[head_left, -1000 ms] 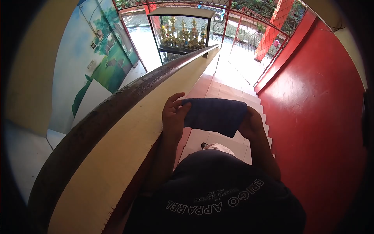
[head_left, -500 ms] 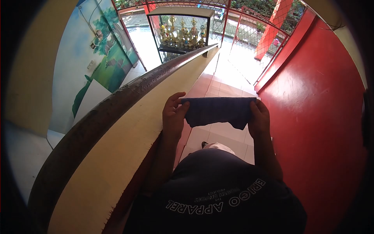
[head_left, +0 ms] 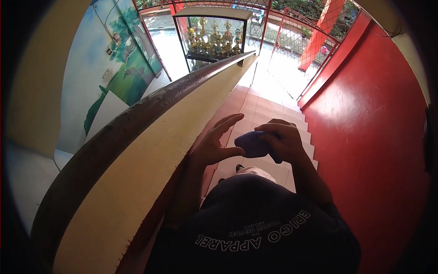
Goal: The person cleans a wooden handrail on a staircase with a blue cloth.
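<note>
Two hands are at work on one blue cloth (head_left: 252, 144), gathered into a compact bundle in front of your shirt (head_left: 273, 196) and above the tiled stairs (head_left: 278, 108). Your right hand (head_left: 286, 138) grips the bundle between thumb and fingers; a loose corner hangs beneath it. Your left hand (head_left: 211, 147) is spread, fingers raised clear of the cloth, with the thumb tip at the bundle's left edge. You cannot confirm thumb contact from this view.

Step in hand (judged from posture): folding or gathering the cloth. Next move calls for: maintain the right grip, bring the left fingers down against the thumb to secure the free edge, then tuck in the hanging corner.

Markings: your shirt reads "ERIGO APPAREL" in an arc, inverted in this view. Smaller lettering inside it includes "PROJECT"; the remainder is too fine to read reliably. No marking is legible on the cloth.
</note>
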A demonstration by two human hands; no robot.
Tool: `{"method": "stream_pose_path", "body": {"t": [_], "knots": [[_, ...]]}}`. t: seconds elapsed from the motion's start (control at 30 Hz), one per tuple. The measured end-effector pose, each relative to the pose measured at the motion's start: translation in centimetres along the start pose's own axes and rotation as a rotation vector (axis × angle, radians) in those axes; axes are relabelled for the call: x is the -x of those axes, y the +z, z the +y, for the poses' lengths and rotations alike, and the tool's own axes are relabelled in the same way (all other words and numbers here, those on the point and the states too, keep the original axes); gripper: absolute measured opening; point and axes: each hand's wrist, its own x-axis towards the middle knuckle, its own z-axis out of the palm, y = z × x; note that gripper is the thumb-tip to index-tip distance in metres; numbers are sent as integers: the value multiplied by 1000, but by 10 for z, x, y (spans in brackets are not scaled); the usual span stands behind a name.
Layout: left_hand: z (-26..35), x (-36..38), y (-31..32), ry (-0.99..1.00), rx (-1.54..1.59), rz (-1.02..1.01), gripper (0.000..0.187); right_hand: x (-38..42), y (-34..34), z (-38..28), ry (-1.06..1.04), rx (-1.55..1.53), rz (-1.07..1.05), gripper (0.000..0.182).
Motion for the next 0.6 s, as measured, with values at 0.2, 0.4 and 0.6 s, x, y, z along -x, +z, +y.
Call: {"method": "stream_pose_path", "body": {"t": [0.2,0.4,0.6], "knots": [[-14,7,2,-327,45,-214,42,-8,19,1,-65,-1,-95,24],[-8,13,4,-337,293,-64,29,-4,8,7,148,-52,-259,45],[12,6,9,-672,531,176,32,38,-12,121,358,-983,-352,64]]}}
